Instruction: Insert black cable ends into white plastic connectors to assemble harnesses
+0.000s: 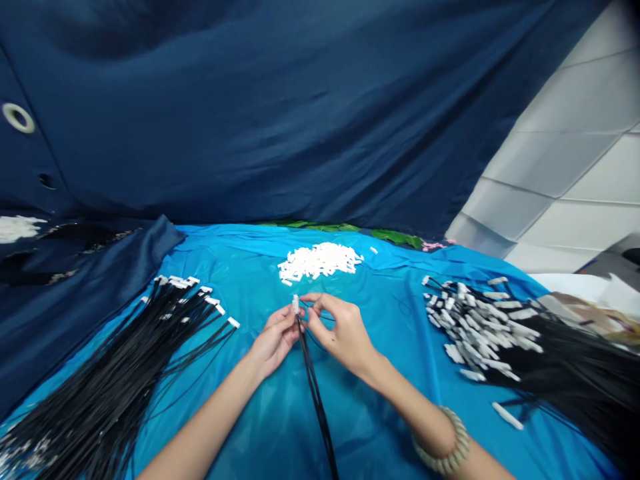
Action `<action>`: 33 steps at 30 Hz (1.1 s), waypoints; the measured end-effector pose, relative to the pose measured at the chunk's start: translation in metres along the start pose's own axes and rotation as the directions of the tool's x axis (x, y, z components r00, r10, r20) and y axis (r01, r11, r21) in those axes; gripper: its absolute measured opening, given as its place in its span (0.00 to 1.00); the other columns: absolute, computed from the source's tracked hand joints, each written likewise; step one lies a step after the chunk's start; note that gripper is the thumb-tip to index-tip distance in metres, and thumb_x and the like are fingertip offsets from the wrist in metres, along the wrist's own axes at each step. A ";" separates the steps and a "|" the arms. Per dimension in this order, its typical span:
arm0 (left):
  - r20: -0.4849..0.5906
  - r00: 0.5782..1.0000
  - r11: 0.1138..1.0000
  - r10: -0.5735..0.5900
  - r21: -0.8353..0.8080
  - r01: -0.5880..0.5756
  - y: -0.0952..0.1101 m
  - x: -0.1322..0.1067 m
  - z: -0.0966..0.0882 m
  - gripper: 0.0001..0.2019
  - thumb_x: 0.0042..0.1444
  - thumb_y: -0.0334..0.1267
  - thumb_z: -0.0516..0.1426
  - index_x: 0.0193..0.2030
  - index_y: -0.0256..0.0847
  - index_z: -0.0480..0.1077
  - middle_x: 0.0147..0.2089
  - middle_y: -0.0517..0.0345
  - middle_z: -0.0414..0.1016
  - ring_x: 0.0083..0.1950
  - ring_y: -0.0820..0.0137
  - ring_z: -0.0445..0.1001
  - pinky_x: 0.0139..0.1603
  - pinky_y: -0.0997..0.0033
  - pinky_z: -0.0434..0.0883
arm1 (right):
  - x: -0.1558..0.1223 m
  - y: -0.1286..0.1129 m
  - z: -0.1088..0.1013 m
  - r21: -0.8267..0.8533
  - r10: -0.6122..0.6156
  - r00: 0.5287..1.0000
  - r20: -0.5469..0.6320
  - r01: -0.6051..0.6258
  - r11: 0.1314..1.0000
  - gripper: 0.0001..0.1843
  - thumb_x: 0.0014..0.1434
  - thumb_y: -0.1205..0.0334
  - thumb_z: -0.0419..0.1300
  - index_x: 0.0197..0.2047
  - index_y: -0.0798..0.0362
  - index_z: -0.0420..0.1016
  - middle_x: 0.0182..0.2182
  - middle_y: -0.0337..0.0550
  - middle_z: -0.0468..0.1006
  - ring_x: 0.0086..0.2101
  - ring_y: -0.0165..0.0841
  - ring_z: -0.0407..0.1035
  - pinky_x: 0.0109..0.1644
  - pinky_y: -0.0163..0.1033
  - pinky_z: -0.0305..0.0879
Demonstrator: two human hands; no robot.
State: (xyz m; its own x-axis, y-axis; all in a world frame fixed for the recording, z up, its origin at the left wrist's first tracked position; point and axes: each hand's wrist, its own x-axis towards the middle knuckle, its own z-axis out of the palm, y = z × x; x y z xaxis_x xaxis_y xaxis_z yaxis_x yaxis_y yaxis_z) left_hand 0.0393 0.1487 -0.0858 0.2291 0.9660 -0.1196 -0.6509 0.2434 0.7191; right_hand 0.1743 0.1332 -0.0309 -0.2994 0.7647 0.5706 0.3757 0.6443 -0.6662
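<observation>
Far left of frame: dark navy cloth draped high and folded down onto the table edge, with a metal grommet at upper left. Lower left: large bundle of black wires fanned across a bright blue plastic sheet, white tips clustered at the ends nearest the frame's centre.

Centre: left hand and right hand close together, grip tight, thumb and fingers of the left clamped on a small white plastic connector. Fingertips of the right closed at the same connector, contact partly hidden. Pair of black cables hanging from the connector down to the bottom edge of frame. Directly above the hands, well apart from them: heap of loose white connector pieces on the sheet.

Right of centre: beaded bracelet on the right wrist (pale, ridged beads). Further right: second bundle of black wires with a dense mass of white-tipped ends toward the centre, one stray white piece just below. Upper right: white tiled panels beyond the navy cloth.
</observation>
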 end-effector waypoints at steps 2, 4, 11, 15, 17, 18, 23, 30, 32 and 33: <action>-0.001 1.000 1.000 -0.005 0.004 0.005 0.000 0.000 0.000 0.07 0.41 0.30 0.60 0.30 0.32 0.71 0.26 0.58 0.69 0.24 0.80 0.66 0.25 0.83 0.65 | 0.000 0.000 -0.001 -0.012 -0.014 1.000 0.009 0.014 1.000 0.05 0.53 0.69 0.50 0.26 0.53 0.60 0.35 0.44 0.73 0.41 0.31 0.67 0.42 0.35 0.61; 0.003 1.000 1.000 -0.006 0.012 0.006 0.001 0.000 -0.001 0.07 0.41 0.30 0.60 0.30 0.32 0.71 0.27 0.58 0.69 0.24 0.80 0.66 0.24 0.83 0.65 | 0.000 0.001 -0.002 -0.022 -0.024 1.000 0.016 0.025 0.999 0.05 0.53 0.68 0.50 0.26 0.53 0.60 0.35 0.44 0.73 0.42 0.31 0.66 0.42 0.35 0.61; 0.023 1.000 0.998 0.002 0.069 -0.004 0.000 0.001 -0.003 0.07 0.41 0.32 0.60 0.30 0.33 0.70 0.27 0.58 0.68 0.24 0.79 0.66 0.25 0.82 0.64 | 0.001 0.000 -0.009 -0.079 -0.062 0.995 0.082 0.068 0.995 0.04 0.52 0.69 0.51 0.28 0.53 0.64 0.36 0.42 0.73 0.40 0.30 0.67 0.43 0.33 0.60; 0.031 0.999 0.996 -0.009 0.088 0.006 -0.001 0.000 -0.003 0.09 0.42 0.32 0.60 0.32 0.33 0.70 0.27 0.58 0.68 0.25 0.78 0.66 0.26 0.81 0.64 | 0.002 -0.002 -0.013 -0.095 -0.049 0.993 0.103 0.059 0.994 0.05 0.53 0.68 0.50 0.28 0.53 0.65 0.37 0.42 0.72 0.40 0.31 0.67 0.43 0.33 0.60; 0.036 0.999 0.996 -0.014 0.091 0.010 -0.001 0.000 -0.002 0.09 0.42 0.32 0.60 0.32 0.33 0.70 0.27 0.58 0.68 0.25 0.79 0.65 0.25 0.81 0.63 | 0.003 -0.003 -0.014 -0.097 -0.029 0.993 0.117 0.040 0.994 0.06 0.55 0.68 0.49 0.29 0.53 0.65 0.35 0.42 0.73 0.39 0.31 0.67 0.42 0.34 0.60; 0.042 0.999 0.996 -0.016 0.093 0.012 -0.001 -0.001 -0.002 0.08 0.42 0.33 0.60 0.32 0.33 0.70 0.27 0.58 0.68 0.25 0.79 0.65 0.25 0.80 0.62 | 0.004 -0.003 -0.014 -0.094 -0.019 0.992 0.124 0.031 0.995 0.06 0.55 0.68 0.49 0.29 0.53 0.65 0.34 0.42 0.73 0.39 0.31 0.67 0.42 0.34 0.60; 0.064 0.997 0.992 -0.035 0.122 0.027 -0.001 -0.002 0.000 0.08 0.41 0.34 0.60 0.30 0.34 0.70 0.26 0.58 0.67 0.24 0.78 0.63 0.26 0.78 0.62 | 0.006 -0.004 -0.014 -0.049 0.022 0.988 0.156 -0.014 0.999 0.07 0.55 0.68 0.48 0.28 0.53 0.63 0.33 0.43 0.72 0.38 0.32 0.67 0.41 0.35 0.60; 0.107 0.993 0.988 -0.049 0.149 0.033 -0.001 -0.003 -0.001 0.06 0.43 0.33 0.59 0.30 0.34 0.70 0.25 0.59 0.65 0.23 0.79 0.62 0.26 0.79 0.60 | 0.006 -0.005 -0.016 -0.047 -0.035 0.972 0.234 0.047 0.998 0.06 0.56 0.70 0.47 0.30 0.54 0.61 0.31 0.42 0.70 0.36 0.30 0.66 0.40 0.33 0.60; 0.107 0.993 0.987 -0.054 0.157 0.036 -0.001 -0.003 -0.001 0.06 0.43 0.33 0.59 0.29 0.34 0.70 0.25 0.59 0.65 0.24 0.78 0.63 0.26 0.79 0.60 | 0.007 -0.005 -0.018 -0.076 -0.058 0.962 0.268 0.081 0.994 0.05 0.56 0.70 0.46 0.33 0.54 0.61 0.34 0.43 0.69 0.37 0.31 0.65 0.41 0.34 0.59; 0.107 0.993 0.986 -0.058 0.163 0.040 0.000 -0.003 -0.001 0.05 0.44 0.33 0.59 0.29 0.34 0.69 0.25 0.59 0.64 0.24 0.78 0.63 0.26 0.79 0.60 | 0.007 -0.005 -0.019 -0.095 -0.064 0.955 0.291 0.096 0.991 0.06 0.57 0.70 0.46 0.34 0.54 0.61 0.35 0.44 0.69 0.37 0.31 0.65 0.41 0.34 0.59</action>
State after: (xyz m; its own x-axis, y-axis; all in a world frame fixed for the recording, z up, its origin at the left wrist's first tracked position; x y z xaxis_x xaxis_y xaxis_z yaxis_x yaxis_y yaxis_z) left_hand 0.0381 0.1456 -0.0864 0.3424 0.9355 -0.0872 -0.5144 0.2643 0.8158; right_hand 0.1873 0.1347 -0.0140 -0.5650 0.6928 0.4481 0.4272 0.7103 -0.5594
